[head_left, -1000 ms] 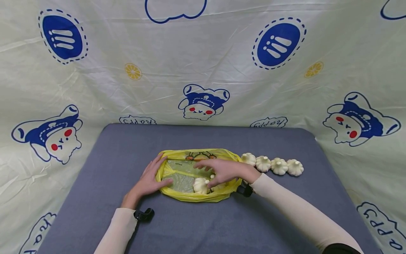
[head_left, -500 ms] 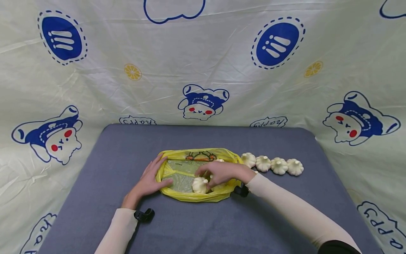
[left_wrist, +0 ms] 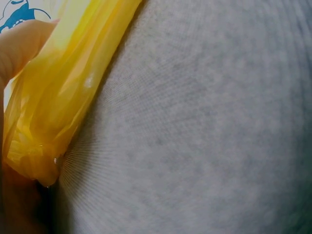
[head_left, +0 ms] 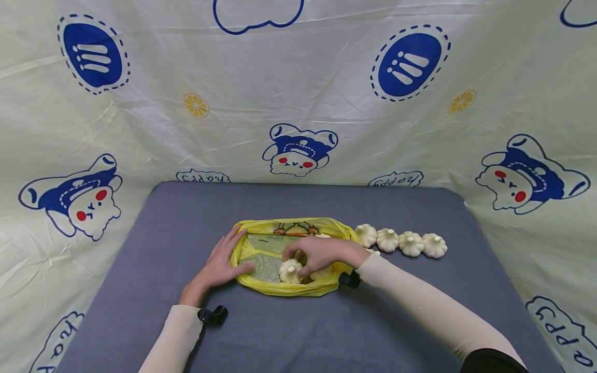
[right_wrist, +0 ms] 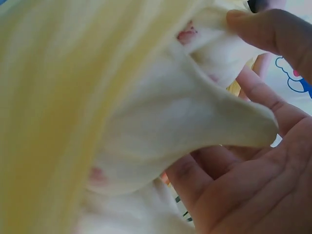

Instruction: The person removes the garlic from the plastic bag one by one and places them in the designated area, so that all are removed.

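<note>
A yellow plastic bag [head_left: 289,290] lies open-mouthed on the table. My left hand [head_left: 218,265] holds its left rim, thumb inside and fingers along the outer side; the left wrist view shows the thumb over the yellow plastic [left_wrist: 68,92]. Inside the bag, my right hand [head_left: 322,253] grips a white garlic bulb [head_left: 289,271] between thumb and fingers. More garlic sits beneath and behind that hand, partly covered by it. A close bulb with a long stem [right_wrist: 165,107] fills the right wrist view, beside the gripped bulb [right_wrist: 219,48].
Several garlic bulbs [head_left: 411,244] stand in a row to the right of the bag, the nearest at its rim. A grey cloth covers the table [head_left: 261,336]. Behind it hangs a pale printed curtain [head_left: 298,77].
My right hand has gone from spread fingers over the bag to a curled grip on the garlic bulb, and both have shifted slightly left. The left hand has stayed put.
</note>
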Available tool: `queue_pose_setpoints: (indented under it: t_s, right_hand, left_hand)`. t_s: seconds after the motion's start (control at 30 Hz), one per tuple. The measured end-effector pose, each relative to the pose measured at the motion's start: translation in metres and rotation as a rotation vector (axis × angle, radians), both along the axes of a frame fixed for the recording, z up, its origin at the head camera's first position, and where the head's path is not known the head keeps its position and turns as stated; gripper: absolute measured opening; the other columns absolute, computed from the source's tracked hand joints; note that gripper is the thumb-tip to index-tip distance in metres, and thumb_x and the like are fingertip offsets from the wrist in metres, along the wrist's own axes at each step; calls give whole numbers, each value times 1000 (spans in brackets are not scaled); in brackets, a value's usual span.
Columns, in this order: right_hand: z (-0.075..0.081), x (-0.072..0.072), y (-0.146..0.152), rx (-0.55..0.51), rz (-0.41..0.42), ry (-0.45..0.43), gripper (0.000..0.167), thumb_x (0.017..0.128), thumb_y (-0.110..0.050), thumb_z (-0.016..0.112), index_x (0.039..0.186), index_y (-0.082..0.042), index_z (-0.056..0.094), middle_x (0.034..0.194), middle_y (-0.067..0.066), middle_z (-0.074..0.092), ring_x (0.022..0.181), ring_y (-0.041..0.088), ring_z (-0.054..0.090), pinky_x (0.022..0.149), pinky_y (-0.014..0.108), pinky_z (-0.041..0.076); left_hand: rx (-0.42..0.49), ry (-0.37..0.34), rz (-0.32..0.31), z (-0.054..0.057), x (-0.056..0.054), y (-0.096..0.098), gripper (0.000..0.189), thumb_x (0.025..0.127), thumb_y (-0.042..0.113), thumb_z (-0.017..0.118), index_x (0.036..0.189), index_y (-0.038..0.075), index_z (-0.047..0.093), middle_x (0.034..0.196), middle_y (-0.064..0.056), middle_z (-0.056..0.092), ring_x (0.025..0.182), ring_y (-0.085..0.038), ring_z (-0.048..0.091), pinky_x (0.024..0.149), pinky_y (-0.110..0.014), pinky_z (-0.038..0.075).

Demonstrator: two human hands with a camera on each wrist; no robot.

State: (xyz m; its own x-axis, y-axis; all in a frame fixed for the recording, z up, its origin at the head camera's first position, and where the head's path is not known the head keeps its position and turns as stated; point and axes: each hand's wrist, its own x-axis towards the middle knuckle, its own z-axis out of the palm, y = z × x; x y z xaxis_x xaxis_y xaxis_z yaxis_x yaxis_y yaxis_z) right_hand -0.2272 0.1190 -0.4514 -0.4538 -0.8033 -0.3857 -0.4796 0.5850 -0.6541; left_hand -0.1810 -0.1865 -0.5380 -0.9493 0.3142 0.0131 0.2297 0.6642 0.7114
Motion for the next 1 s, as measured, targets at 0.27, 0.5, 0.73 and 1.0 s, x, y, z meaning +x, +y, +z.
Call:
queue_pose_setpoints:
  t_s: [0.27, 0.5, 0.73, 1.0]
  right_hand:
    - [-2, 0, -2, -19, 10, 2, 40, 88, -13, 77, 126, -20, 66, 119, -7, 66, 101, 9, 66, 87, 27, 54]
    - [-1, 0, 0, -34, 11, 11, 41, 88, -15, 76, 128, -17, 65, 124, -4, 65, 101, 10, 66, 86, 27, 54]
    - [1, 0, 5, -75, -6, 54, 39, 89, -18, 75, 126, -18, 66, 125, -1, 64, 99, 11, 65, 87, 28, 55]
    - [6, -2, 12, -132, -41, 51, 40, 90, -19, 76, 129, -18, 66, 129, 0, 64, 103, 13, 65, 90, 30, 57]
  left_hand:
    - [3, -2, -8, 2, 0, 1, 94, 89, 50, 72, 165, 19, 27, 173, -13, 14, 157, -47, 9, 126, -62, 6]
    - [-6, -1, 0, 1, 1, 1, 93, 89, 51, 72, 164, 20, 27, 173, -13, 14, 157, -48, 9, 125, -65, 8]
    - [-3, -8, 5, 2, 2, 1, 93, 89, 52, 72, 165, 21, 26, 173, -13, 14, 157, -49, 8, 124, -68, 8]
    - [-2, -2, 1, 1, 1, 1, 94, 89, 50, 72, 165, 20, 27, 173, -13, 14, 157, -47, 8, 125, -65, 7]
